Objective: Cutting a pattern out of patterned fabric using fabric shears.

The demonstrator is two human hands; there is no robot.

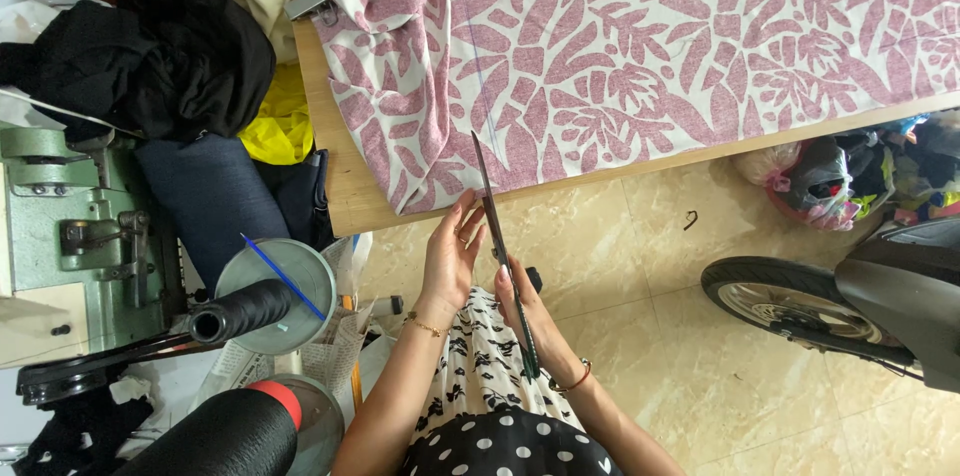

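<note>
Head view: right hand (527, 304) grips scissors (500, 241) at pink-patterned fabric (640, 56); left hand (452, 251) spread.

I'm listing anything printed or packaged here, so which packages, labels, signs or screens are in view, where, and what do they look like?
Plastic bag: on the floor right of the table, bulging, clear and pink, stuffed with colourful scraps.
Printed paper sheets: lower left beside the thread cones, crumpled, grey-white.
No signs or screens.

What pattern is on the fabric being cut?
Pink leaf-and-flower shapes on cream; the fabric shows best in the head view.
</note>
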